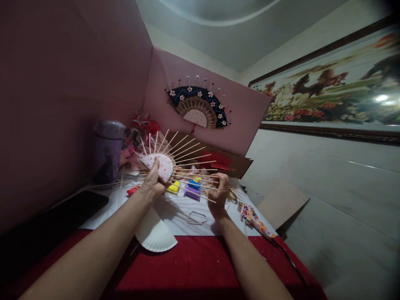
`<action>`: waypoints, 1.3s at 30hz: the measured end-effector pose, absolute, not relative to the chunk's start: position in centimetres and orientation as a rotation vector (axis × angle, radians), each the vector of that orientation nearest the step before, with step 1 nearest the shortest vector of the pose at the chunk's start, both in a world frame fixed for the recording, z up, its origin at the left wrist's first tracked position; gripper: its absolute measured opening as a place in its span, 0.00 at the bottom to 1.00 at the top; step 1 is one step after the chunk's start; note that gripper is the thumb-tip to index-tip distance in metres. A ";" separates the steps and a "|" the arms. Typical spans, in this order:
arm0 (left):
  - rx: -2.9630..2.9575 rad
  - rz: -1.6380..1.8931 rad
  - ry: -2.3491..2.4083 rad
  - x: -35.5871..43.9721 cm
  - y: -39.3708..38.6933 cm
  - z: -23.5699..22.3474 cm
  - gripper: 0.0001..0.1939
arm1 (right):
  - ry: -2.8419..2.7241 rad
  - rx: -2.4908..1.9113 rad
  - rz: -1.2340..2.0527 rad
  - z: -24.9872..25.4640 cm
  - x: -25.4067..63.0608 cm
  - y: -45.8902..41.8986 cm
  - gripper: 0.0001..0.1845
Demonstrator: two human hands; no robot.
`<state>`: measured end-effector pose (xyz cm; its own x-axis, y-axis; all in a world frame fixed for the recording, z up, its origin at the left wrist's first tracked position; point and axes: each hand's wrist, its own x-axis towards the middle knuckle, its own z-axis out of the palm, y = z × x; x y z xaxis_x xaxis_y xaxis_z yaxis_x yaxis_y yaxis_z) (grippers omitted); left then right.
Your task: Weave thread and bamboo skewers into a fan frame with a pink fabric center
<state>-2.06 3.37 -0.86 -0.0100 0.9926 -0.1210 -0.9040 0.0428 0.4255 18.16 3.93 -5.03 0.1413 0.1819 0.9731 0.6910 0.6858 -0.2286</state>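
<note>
My left hand (153,181) grips a half-round fan base (165,166) covered in white fabric with small pink marks, the thumb lying on its face. Thin wooden sticks (190,160) radiate from the curved edge. At the lower right of this fan, my right hand (218,193) has its fingers closed around the ends of the sticks there. Below the fan, packets of yellow, blue and purple clay (192,193) lie on the white sheet. Under my left forearm is a white paper plate piece (156,233) with a fluted rim.
A finished dark fan with white flowers (200,102) hangs on the pink board, ringed by pins. A patterned glue gun (256,221) with a black cable lies right. A purple tumbler (108,152) and a dark phone-like slab (79,206) stand and lie left. Red cloth (187,271) covers the table's front.
</note>
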 end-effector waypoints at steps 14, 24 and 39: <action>0.271 1.483 0.456 -2.1 3.5 -0.9 0.19 | -1.462 -1.025 -0.379 -5.3 18.9 5.0 0.12; 0.274 1.471 0.440 -2.1 3.5 -0.9 0.20 | -1.391 -1.164 -0.267 -5.6 19.3 5.1 0.11; 0.236 1.479 0.418 -2.1 3.4 -0.8 0.22 | -1.378 -1.011 -0.302 -5.4 18.8 3.9 0.10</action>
<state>-2.09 3.41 -0.83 0.0385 0.9912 -0.1264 -0.9110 0.0868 0.4032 18.80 3.86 -5.35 0.2311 0.3666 0.9012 0.7098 0.5700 -0.4139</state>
